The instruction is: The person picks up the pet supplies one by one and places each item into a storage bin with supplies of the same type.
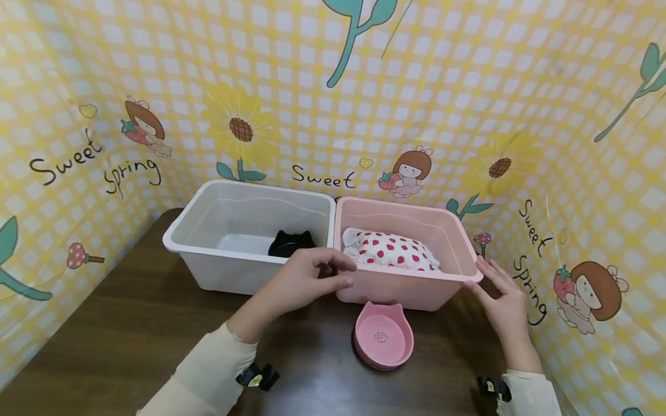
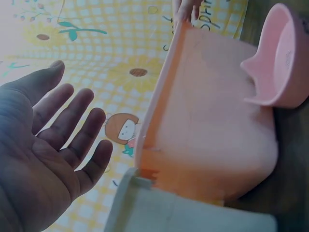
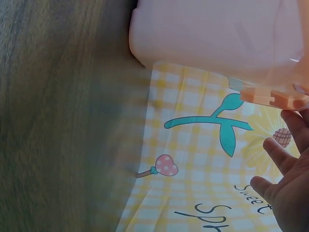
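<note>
A pink bin (image 1: 395, 286) stands on the table with a white cloth bundle (image 1: 398, 249) with red spots inside it. My left hand (image 1: 304, 277) is in front of the bin's front left corner, fingers loosely bent; the left wrist view shows its palm bare. Over at the bin's front right corner, my right hand (image 1: 502, 297) touches the rim with its thumb and fingertips. Its fingers (image 3: 282, 157) are spread and mostly straight. A pink cat-eared bowl (image 1: 384, 338) with a paw print sits just in front of the bin.
Left of the pink bin and against it stands a white bin (image 1: 229, 271). It has a black cat-eared object (image 1: 291, 244) inside, partly hidden by the front wall. Behind and at both sides hangs a yellow checked cloth (image 1: 312, 115). Everything stands on a dark wooden table (image 1: 130, 341).
</note>
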The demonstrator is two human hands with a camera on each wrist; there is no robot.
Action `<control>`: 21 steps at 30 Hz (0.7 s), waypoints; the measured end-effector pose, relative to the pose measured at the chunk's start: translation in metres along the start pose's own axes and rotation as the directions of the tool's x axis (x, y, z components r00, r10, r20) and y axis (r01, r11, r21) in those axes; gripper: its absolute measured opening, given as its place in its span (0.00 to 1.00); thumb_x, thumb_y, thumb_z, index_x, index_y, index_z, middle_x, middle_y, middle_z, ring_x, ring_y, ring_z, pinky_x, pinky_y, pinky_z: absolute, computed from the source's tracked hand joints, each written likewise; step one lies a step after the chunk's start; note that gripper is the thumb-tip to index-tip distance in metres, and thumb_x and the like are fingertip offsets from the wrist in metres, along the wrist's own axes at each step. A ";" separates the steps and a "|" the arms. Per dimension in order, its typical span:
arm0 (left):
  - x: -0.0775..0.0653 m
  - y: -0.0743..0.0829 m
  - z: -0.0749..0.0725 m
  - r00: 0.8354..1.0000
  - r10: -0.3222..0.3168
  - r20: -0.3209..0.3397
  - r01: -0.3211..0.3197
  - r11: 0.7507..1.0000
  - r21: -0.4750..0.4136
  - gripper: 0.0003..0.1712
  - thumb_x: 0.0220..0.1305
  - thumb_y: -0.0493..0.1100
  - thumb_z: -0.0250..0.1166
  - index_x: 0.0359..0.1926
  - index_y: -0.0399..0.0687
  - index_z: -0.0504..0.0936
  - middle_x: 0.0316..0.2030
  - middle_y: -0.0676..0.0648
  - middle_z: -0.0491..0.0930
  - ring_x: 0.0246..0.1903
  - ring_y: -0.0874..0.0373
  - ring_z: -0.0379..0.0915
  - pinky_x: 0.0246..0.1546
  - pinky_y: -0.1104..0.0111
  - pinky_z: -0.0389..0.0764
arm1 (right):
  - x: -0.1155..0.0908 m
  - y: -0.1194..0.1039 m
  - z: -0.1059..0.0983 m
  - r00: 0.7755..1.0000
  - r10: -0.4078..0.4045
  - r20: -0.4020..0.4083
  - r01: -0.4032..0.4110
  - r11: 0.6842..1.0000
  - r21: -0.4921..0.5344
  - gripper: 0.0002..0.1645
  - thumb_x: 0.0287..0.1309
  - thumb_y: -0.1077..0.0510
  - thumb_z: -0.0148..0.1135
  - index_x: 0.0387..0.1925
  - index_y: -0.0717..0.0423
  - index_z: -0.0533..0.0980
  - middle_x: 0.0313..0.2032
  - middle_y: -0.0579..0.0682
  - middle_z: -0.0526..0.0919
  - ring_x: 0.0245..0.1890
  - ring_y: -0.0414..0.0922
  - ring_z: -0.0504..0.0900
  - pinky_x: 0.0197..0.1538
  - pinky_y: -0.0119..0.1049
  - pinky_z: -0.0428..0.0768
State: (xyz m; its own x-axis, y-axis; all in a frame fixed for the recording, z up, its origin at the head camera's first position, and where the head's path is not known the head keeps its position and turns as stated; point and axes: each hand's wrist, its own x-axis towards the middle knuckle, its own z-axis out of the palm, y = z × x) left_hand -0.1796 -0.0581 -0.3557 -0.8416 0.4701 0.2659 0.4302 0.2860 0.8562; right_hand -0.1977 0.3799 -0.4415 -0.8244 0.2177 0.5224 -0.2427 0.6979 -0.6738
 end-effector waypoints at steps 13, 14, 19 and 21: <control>-0.011 -0.040 0.039 0.988 -0.124 0.090 0.128 0.991 -0.037 0.12 0.63 0.51 0.75 0.47 0.60 0.88 0.39 0.59 0.86 0.40 0.56 0.79 0.43 0.65 0.81 | 0.000 -0.001 0.001 1.000 0.016 -0.004 -0.016 1.000 -0.001 0.32 0.53 0.54 0.80 0.61 0.42 0.82 0.63 0.44 0.81 0.70 0.40 0.72 0.74 0.44 0.65; -0.010 -0.045 0.043 0.987 -0.140 0.085 0.143 0.989 -0.032 0.12 0.63 0.51 0.74 0.46 0.60 0.87 0.40 0.59 0.86 0.42 0.57 0.80 0.46 0.63 0.81 | 0.000 -0.001 0.002 1.000 0.012 -0.007 -0.012 1.000 -0.002 0.32 0.53 0.54 0.80 0.60 0.42 0.82 0.63 0.44 0.81 0.70 0.40 0.72 0.74 0.43 0.65; -0.006 -0.070 0.065 0.980 -0.193 0.040 0.193 0.981 -0.005 0.15 0.63 0.51 0.74 0.50 0.54 0.87 0.47 0.53 0.87 0.51 0.57 0.80 0.59 0.54 0.78 | 0.001 0.000 0.002 1.000 0.001 -0.016 -0.001 1.000 -0.007 0.32 0.52 0.55 0.80 0.60 0.41 0.82 0.62 0.45 0.82 0.69 0.37 0.72 0.74 0.44 0.66; -0.005 -0.079 0.074 0.978 -0.209 0.017 0.209 0.978 0.004 0.18 0.63 0.50 0.74 0.52 0.50 0.86 0.48 0.51 0.87 0.52 0.56 0.80 0.60 0.52 0.78 | 0.000 0.000 0.002 1.000 0.001 -0.016 -0.001 1.000 -0.004 0.32 0.52 0.55 0.80 0.60 0.41 0.82 0.62 0.45 0.82 0.69 0.38 0.72 0.74 0.44 0.66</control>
State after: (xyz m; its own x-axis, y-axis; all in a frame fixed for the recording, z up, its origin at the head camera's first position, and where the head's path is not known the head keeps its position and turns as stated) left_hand -0.1855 -0.0212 -0.4570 -0.9072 0.4143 0.0733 0.2462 0.3815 0.8910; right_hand -0.1988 0.3789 -0.4426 -0.8165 0.2291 0.5299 -0.2397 0.7005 -0.6722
